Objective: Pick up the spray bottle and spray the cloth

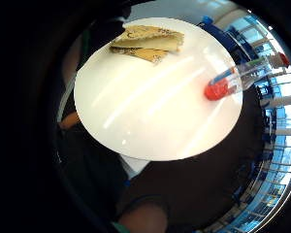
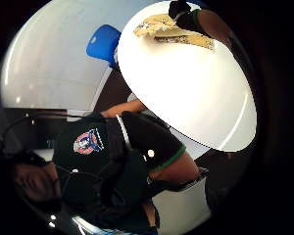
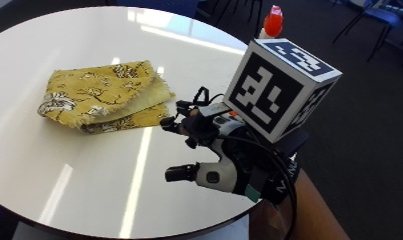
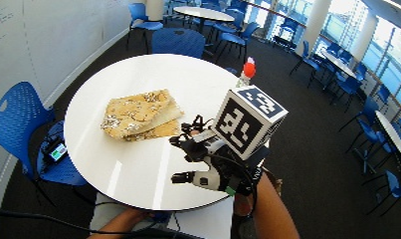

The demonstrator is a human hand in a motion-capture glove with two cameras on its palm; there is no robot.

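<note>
A folded yellow patterned cloth (image 3: 104, 97) lies on the left part of the round white table (image 3: 88, 165). The spray bottle (image 3: 273, 22), clear with a red top, stands at the table's far right edge. My gloved right hand (image 3: 196, 125) hovers above the table near its front right edge, between cloth and bottle, touching neither. Its fingers look relaxed and hold nothing. In the little finger side palm view the bottle (image 1: 242, 77) stands at the table rim and the cloth (image 1: 145, 41) lies across the table from it. The thumb side palm view shows the cloth (image 2: 171, 30) beside a gloved fingertip (image 2: 186, 17).
Blue chairs (image 4: 21, 129) stand around the table, one at its left and one behind it (image 4: 177, 42). The person's bare other hand (image 4: 130, 219) is below the table's front edge. More tables and chairs fill the room to the right.
</note>
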